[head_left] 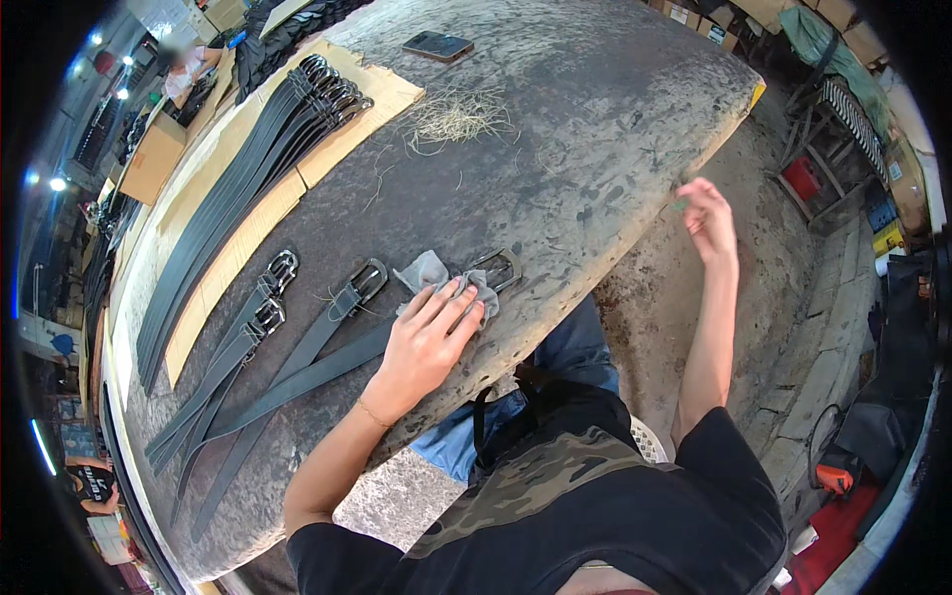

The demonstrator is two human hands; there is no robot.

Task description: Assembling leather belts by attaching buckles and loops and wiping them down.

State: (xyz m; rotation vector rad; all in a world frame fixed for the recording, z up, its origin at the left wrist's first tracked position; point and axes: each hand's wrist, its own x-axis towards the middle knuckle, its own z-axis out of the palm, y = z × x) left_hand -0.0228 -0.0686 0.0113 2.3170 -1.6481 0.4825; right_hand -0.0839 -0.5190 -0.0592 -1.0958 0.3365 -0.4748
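- The tabletop (pixel 585 139) is dark, scuffed and worn, its rim bending across the view.
- Beyond its right edge lie a concrete floor (pixel 635 332) and a red box (pixel 801 178) by a wooden frame; cartons (pixel 154 157) and a seated person (pixel 188 74) are at upper left.
- Near the tabletop's front edge, the left hand (pixel 426 337) lies over a grey cloth (pixel 426 271), fingers long and slightly parted; its thumb is hidden, so I cannot tell whether it grips.
- The black belt (pixel 322 375) runs left from under that hand; a metal buckle (pixel 514 266) shows just beside the cloth.
- The right hand (pixel 711 223) is raised just past the right edge, fingers bent, blurred; any hold cannot be told.
- Between the cloth and the thread heap (pixel 461 117) runs a dark stretch of surface; stacked belts (pixel 233 203) flank it left.
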